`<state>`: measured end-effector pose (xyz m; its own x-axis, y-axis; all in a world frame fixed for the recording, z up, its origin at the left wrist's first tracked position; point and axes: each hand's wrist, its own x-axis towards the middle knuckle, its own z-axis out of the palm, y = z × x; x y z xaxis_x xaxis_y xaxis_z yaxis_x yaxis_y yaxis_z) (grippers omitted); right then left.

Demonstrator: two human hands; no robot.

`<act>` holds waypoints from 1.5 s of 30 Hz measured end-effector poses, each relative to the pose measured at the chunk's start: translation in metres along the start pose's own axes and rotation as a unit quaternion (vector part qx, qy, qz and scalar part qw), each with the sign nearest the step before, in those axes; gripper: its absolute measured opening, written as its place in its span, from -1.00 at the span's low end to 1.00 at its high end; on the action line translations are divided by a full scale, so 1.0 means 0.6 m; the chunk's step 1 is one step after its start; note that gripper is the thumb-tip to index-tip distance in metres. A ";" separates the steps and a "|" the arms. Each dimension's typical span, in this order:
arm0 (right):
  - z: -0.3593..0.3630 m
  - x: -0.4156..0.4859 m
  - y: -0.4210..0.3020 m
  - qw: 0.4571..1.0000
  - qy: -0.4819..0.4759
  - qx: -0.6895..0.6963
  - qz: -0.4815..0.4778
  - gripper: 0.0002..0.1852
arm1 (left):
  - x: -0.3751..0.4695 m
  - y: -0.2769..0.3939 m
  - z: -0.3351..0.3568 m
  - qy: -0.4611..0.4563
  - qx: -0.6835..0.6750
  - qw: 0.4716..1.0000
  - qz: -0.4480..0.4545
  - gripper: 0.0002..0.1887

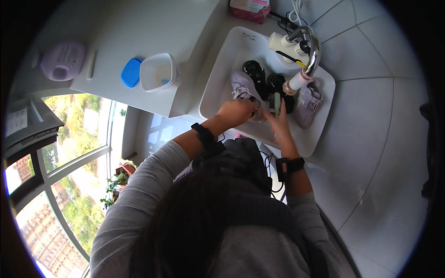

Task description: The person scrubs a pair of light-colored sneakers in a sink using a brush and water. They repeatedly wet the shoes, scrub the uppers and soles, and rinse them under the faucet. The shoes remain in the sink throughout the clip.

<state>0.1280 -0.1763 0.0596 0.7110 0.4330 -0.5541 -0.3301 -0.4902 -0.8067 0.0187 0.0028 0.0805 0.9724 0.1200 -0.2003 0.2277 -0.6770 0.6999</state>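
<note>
My left hand (236, 112) is closed around the heel end of a pale lilac lace-up sneaker (244, 84) inside a white sink basin (216, 81). Held upright in my right hand (281, 121) is a scrub brush (277, 104) with a green back and dark bristles, which face the sneaker. My right thumb is close to the sneaker's heel; whether it touches is unclear. Beyond my hands lie two black shoes (255, 73), one partly hidden by the brush and tap. The other lilac sneaker (306, 110) rests at the basin's right side.
A chrome tap (315, 52) with a white filter unit (293, 47) arches over the basin. On the left counter (167, 24) stand an open plastic tub (147, 74), a blue lid (130, 73) and a lilac bottle (64, 60). Tiled wall (361, 114) borders the right; windows (74, 139) are left.
</note>
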 end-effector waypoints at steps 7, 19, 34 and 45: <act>0.003 0.004 0.011 0.984 -0.072 0.142 0.077 -0.24 | 0.007 -0.046 -0.014 0.187 0.209 0.954 0.110 -0.70; -0.012 -0.057 -0.048 0.939 -0.109 -0.210 -0.250 -0.35 | 0.042 -0.076 -0.036 0.206 0.203 0.944 0.157 -0.88; -0.062 -0.022 -0.106 0.756 -0.102 -0.583 -0.279 -0.57 | 0.088 -0.007 -0.007 -0.030 -0.063 0.979 -0.192 -0.74; -0.127 -0.020 -0.093 0.769 -0.183 -0.568 -0.227 -0.52 | 0.040 -0.072 -0.012 -0.031 0.143 0.986 0.082 -0.11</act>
<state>0.1852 -0.2120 0.1273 0.3015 0.8373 -0.4562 0.8053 -0.4798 -0.3484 0.0326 0.0399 0.0504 0.9877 -0.0469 -0.1493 0.0354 -0.8621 0.5054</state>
